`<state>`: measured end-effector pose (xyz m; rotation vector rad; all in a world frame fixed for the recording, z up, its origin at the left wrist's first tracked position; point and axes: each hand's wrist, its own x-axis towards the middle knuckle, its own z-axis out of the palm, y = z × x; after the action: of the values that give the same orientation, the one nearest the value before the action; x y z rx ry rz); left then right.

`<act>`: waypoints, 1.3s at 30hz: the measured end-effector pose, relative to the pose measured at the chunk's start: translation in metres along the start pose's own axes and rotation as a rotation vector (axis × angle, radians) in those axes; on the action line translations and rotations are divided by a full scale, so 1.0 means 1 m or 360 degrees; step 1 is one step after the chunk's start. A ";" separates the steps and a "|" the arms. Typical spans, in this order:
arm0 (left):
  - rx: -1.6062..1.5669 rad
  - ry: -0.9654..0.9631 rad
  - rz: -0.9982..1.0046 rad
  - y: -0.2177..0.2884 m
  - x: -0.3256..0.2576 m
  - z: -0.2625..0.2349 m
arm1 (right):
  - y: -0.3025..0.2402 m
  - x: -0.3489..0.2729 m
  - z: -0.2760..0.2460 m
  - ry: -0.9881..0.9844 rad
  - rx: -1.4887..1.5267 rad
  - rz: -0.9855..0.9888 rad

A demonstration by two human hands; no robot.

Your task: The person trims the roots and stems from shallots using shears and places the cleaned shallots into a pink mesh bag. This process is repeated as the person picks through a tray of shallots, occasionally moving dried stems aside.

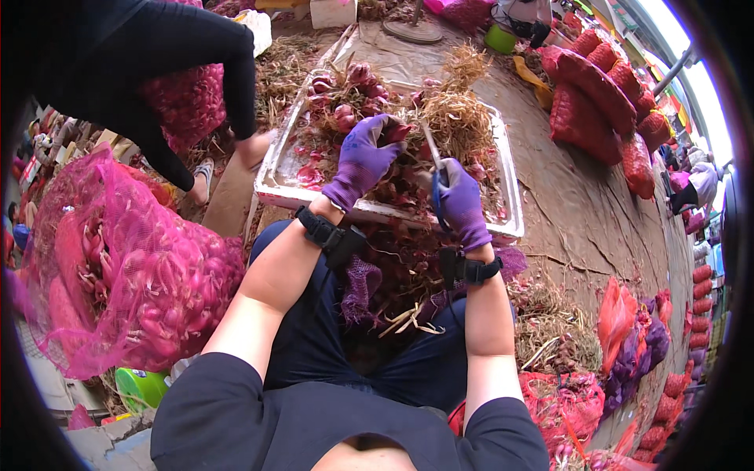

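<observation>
In front of me is a white foam tray (510,169) with red shallots (344,118) at its far left and a heap of dry stalks (462,125) at its right. My left hand (363,161), in a purple glove, is closed around a red shallot (399,134) over the tray's middle; the fingers hide part of it. My right hand (462,206), gloved alike, grips blue-handled scissors (430,144). Their blades point up and away, just right of the held shallot. Loose red skins (309,174) litter the tray.
A pink net sack (169,294) of shallots bulges at my left. Beyond it stands a person in dark trousers (196,47). Red filled sacks (585,118) are stacked far right. Dry stalk waste (558,322) and a red net bag (561,400) lie to my right. A green bucket (140,388) is lower left.
</observation>
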<state>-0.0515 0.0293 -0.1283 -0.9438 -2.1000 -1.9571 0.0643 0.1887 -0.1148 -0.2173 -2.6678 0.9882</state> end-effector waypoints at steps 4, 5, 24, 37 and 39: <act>-0.0221 -0.0220 -0.0211 0.015 0.005 0.017 | 0.026 0.004 -0.010 0.0385 0.0790 0.0081; -0.0358 -0.0353 -0.0343 0.031 0.002 0.021 | 0.036 0.005 -0.012 0.0578 0.0491 -0.0127; -0.0759 -0.0977 -0.0809 0.040 -0.017 0.022 | 0.015 0.009 0.002 0.0680 0.0977 -0.0442; -0.0420 -0.0905 -0.0775 0.035 -0.018 0.018 | 0.007 0.008 -0.002 0.0453 0.1306 -0.0262; -0.0420 -0.0932 -0.0719 0.030 -0.017 0.016 | 0.009 0.011 -0.004 0.0368 0.1173 -0.0303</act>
<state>-0.0175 0.0375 -0.1128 -1.3176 -2.5881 -2.4562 0.0557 0.1998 -0.1156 0.0776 -1.9183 1.6661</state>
